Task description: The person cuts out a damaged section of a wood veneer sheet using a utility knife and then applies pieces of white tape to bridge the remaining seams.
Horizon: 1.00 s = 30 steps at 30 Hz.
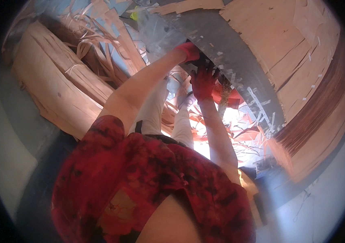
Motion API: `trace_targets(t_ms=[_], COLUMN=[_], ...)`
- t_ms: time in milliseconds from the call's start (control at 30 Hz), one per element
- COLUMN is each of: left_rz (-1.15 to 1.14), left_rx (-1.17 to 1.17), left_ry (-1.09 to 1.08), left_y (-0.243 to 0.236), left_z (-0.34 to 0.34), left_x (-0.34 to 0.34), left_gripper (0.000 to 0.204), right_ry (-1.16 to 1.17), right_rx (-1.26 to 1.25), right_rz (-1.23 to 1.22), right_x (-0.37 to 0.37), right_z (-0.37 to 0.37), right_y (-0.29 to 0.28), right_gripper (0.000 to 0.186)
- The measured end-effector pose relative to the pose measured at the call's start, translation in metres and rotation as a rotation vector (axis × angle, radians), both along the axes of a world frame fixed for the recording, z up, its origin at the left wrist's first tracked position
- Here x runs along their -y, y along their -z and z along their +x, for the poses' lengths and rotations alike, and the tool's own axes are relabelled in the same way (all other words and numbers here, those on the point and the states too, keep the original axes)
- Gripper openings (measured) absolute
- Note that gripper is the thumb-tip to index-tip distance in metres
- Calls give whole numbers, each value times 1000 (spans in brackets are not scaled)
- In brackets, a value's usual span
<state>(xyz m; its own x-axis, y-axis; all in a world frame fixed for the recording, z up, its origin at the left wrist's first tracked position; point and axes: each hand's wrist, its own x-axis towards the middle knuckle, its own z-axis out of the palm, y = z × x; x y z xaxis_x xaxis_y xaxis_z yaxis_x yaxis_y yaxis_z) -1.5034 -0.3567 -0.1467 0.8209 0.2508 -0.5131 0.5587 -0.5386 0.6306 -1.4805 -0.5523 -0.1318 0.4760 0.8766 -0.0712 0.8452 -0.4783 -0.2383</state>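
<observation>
I have a grey bench (241, 50) flecked with white scraps, with pale veneer sheets (261, 28) and a darker brown stack (318, 101) toward the right; tangled veneer strips (118, 32) lie over on the left. At the bench's near edge are my left grip (188, 52) and right grip (203, 84), both red-gloved; I can't tell whether either is open or closed on something. Just beside the right wrist, a bristly bundle (224, 95) runs roughly lengthwise with the forearm, upper end toward the bench. It looks straw-brown, rough and narrow.
</observation>
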Motion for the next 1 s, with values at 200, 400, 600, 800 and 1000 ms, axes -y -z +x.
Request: trace_targets(t_ms=[200,400,600,800,1000], left_rz=[82,-139,95,-36,-40], left_rx=[-135,-333,-142,-61,-46], left_ry=[39,-400,-54,168,288], left_y=[-27,-91,-158,-195,-177], left_z=[-42,-183,-232,-173,-133], left_x=[-30,-115,-85,-55,-80], left_gripper=[33,26,19,19,20], right_ry=[-60,-104,-161,-233,7], right_rx=[-62,1,-397,-1124,-1172], right_rz=[-154,-117,299,34,-57], right_x=[-9,2,-60,-43,7], right_z=[8,15,-32,-50,9], right_y=[-10,12,-90,-110,-45], right_gripper=[75,76,55,35,24])
